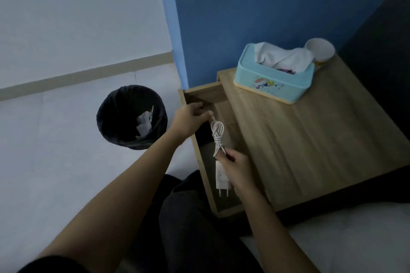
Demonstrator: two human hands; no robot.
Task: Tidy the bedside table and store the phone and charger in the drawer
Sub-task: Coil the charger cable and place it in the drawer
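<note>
The wooden drawer of the bedside table is pulled out to the left. Over it I hold a white charger: my right hand grips the plug block, prongs pointing toward me. My left hand pinches the far end of its bundled white cable. A dark flat shape lies in the drawer under the cable; I cannot tell whether it is the phone.
A light-blue tissue box and a white cup stand at the back of the tabletop. A black bin with crumpled paper sits on the floor left of the drawer. A white bed edge lies at lower right.
</note>
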